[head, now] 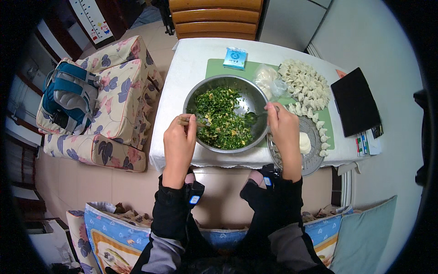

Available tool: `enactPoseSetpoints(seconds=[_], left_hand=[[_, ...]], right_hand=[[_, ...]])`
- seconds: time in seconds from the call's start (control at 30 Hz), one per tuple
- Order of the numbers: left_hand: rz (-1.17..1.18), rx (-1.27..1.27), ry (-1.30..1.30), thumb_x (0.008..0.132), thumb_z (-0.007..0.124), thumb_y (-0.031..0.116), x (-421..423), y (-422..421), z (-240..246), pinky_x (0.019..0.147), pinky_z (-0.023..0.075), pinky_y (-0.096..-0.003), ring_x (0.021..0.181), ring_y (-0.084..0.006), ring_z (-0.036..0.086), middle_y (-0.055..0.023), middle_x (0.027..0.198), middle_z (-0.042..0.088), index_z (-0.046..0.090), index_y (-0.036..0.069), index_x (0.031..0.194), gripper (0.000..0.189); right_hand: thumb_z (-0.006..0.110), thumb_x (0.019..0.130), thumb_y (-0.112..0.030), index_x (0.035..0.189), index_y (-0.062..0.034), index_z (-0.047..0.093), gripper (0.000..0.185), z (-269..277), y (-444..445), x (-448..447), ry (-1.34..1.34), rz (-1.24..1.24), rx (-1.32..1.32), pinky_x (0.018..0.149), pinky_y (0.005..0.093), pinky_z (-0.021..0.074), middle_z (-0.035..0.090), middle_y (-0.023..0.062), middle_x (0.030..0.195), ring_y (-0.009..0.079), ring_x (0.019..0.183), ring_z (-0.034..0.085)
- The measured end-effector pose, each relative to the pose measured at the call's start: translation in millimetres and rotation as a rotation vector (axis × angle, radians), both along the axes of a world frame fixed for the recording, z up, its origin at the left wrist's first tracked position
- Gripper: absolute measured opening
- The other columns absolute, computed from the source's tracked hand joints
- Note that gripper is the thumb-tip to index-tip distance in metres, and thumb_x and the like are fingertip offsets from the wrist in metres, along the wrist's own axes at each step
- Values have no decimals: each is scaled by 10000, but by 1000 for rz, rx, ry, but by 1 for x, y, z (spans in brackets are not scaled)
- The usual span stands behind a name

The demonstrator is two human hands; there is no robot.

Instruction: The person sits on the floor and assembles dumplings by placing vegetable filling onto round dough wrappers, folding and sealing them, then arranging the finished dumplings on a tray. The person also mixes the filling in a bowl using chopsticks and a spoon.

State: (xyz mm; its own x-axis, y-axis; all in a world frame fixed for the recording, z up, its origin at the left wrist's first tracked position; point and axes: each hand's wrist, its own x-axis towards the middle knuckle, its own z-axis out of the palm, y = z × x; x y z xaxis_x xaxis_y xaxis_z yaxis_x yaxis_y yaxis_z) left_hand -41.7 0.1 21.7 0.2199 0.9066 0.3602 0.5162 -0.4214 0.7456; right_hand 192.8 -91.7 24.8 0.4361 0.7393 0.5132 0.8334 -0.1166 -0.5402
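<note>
A large metal bowl (pixel 222 149) stands at the table's near side, holding a chopped green filling (pixel 222 113) with yellow bits. At its left rim my left hand (pixel 181 142) grips wooden chopsticks (pixel 195 123), whose tips reach into the filling. My right hand (pixel 283 132) holds the handle of a metal spoon (pixel 252 117) over the right rim, its bowl end beside the greens. To the right, a round metal tray (pixel 309 167) carries a stack of dough wrappers (pixel 304 143) and a curved row of folded dumplings (pixel 323 138). Behind it many more dumplings (pixel 304 82) lie close together.
A plastic bag of pale dough (pixel 266 80) touches the area behind the bowl, on a green mat (pixel 214 66). A blue packet (pixel 235 58) lies at the back. A black flat object (pixel 356 102) sits at the table's right edge, near the wall. A floral armchair (pixel 113 102) holds a backpack (pixel 72 96).
</note>
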Motion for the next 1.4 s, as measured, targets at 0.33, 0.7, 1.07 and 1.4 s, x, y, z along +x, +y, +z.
enactPoseSetpoints(seconds=[0.33,0.7,1.07,1.4], left_hand=[[-61,-127,-88,999,524,191,10,4,-15,546,495,-286,588,-172,661,-112,663,655,629,-21,929,246],[-133,-52,-142,997,525,164,8,-17,16,555,484,-269,606,-144,648,-89,662,656,629,-22,899,234],[-51,-163,22,962,558,141,9,-6,7,521,473,-351,546,-268,640,-182,641,628,630,-50,892,215],[-47,-46,-221,984,537,162,-3,-9,17,525,466,-302,558,-175,634,-110,640,639,619,-26,887,228]], right_hand=[[481,996,-251,849,-7,626,321,-50,18,7,113,-8,-179,590,494,491,630,230,694,421,642,627],[542,974,-179,847,-19,614,217,-3,-3,-22,136,153,-18,577,442,497,632,204,707,372,656,642],[481,999,-264,835,0,651,354,-33,14,-14,104,-87,-341,498,364,463,623,127,579,219,514,633],[542,987,-228,912,-3,682,275,-12,-1,-16,170,45,-31,477,268,408,605,38,586,110,474,528]])
